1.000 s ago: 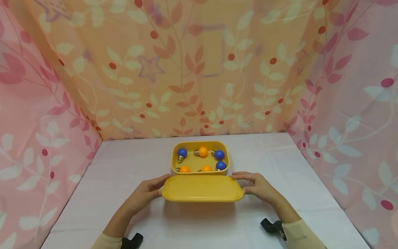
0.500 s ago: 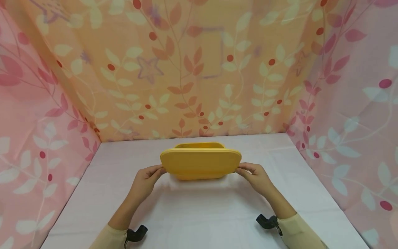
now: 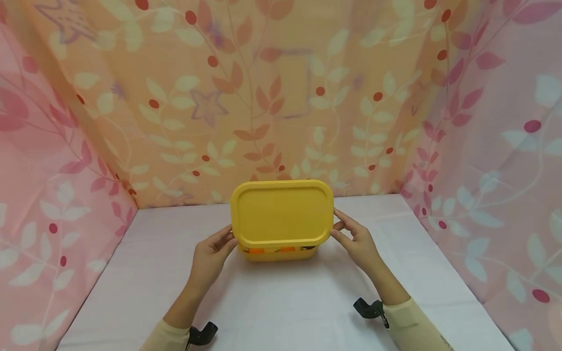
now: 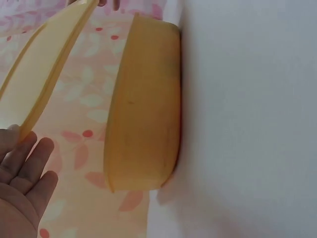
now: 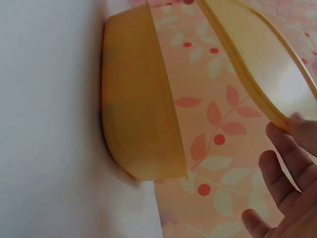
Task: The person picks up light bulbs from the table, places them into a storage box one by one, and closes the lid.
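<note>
Both hands hold a yellow rectangular lid [image 3: 282, 213] by its short ends, tilted above a yellow plastic container [image 3: 281, 256]. My left hand [image 3: 212, 257] pinches the left end between thumb and fingers. At the opposite end, the right hand [image 3: 361, 247] pinches the rim in the same manner. Both wrist views show a gap between the raised lid [image 4: 42, 64] and the top of the container [image 5: 141, 99], which sits upright on the table. Below the lid's front edge, parts of orange light bulbs [image 3: 287, 249] show inside; the other contents are hidden.
A white cloth covers the table [image 3: 281, 307]. Patterned fabric stands behind it [image 3: 175, 122] and along both sides. A black wrist mount [image 3: 203, 334] sits on the left cuff, and another black mount [image 3: 369, 308] on the right.
The hands have carried the lid forward and up from in front of the container to above it. Its top face has turned more toward the head camera, and the lid now hides most of the bulbs.
</note>
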Motion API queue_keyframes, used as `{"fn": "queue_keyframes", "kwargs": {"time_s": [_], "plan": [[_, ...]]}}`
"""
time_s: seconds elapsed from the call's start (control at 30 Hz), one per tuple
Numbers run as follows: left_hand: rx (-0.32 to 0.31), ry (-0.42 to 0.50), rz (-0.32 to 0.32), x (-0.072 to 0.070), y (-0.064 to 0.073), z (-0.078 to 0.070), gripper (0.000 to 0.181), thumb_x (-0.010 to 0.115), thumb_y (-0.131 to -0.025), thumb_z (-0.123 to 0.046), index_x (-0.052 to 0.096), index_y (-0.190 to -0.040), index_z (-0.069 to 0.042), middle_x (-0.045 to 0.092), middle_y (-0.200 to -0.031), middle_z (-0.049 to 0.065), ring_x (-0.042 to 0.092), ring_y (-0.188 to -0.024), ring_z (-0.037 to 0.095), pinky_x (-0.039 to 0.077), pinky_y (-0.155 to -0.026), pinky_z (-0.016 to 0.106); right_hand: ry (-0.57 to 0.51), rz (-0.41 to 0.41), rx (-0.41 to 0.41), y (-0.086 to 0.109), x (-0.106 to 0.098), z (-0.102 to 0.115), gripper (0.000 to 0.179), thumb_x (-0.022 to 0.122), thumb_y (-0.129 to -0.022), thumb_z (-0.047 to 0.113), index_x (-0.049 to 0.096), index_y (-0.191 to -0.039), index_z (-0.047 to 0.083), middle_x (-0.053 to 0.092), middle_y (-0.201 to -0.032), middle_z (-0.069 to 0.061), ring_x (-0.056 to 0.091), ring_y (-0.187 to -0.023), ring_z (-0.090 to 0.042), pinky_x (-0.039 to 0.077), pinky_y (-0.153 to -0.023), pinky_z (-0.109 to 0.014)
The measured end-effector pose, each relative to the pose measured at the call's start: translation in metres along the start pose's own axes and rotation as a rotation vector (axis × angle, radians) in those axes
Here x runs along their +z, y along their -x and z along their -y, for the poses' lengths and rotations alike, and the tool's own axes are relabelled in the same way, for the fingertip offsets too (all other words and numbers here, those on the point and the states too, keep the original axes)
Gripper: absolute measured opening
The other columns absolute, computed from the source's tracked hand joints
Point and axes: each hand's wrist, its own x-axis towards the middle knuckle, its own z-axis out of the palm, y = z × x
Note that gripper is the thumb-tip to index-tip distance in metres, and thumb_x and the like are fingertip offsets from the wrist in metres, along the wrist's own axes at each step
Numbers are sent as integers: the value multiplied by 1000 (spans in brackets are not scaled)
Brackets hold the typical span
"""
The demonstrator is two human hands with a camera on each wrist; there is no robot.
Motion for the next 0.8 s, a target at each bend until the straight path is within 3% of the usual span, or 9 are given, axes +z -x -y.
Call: {"fn": "queue_keyframes", "kwargs": {"time_s": [0.17,0.33,0.47,0.6,0.67,0.8], "plan": [[34,-17,41,-2,-1,4,57,76,-93,-16,58,-147,-23,78,-110,6,70,-112,12,56,-94,17,4,85,-2,0,-2,-3,79,76,-94,12,36,-161,26,69,-90,1,64,-98,-15,41,-111,-66],[18,-40,94,-7,-1,7,62,81,-90,-20,57,-147,-32,78,-112,1,65,-123,15,53,-100,20,-29,172,36,-1,-7,-9,89,79,-91,15,28,-163,33,65,-90,2,63,-97,-14,36,-113,-67],[87,-143,131,-10,-3,11,68,83,-87,-18,55,-148,-26,77,-115,-2,61,-130,18,49,-109,32,-88,247,60,-3,-13,-13,96,83,-87,15,27,-163,36,65,-91,-2,62,-100,-17,30,-116,-69],[181,-223,156,-15,-5,13,72,86,-82,-12,57,-148,-19,77,-116,-2,64,-126,23,47,-111,43,-110,295,38,-3,-19,-14,100,86,-84,16,26,-163,34,68,-92,-2,64,-103,-17,27,-118,-71],[208,-230,168,-18,-5,13,72,86,-80,-10,59,-146,-18,76,-118,-1,66,-123,22,49,-110,35,-113,304,21,-3,-22,-14,101,86,-83,16,27,-163,32,69,-91,0,65,-104,-16,31,-119,-64],[272,-204,169,-22,-7,14,69,87,-77,-7,63,-141,-14,73,-125,1,68,-120,13,48,-104,16,-138,306,-30,-2,-25,-15,101,87,-81,10,29,-163,26,70,-91,0,66,-105,-16,37,-120,-33]]}}
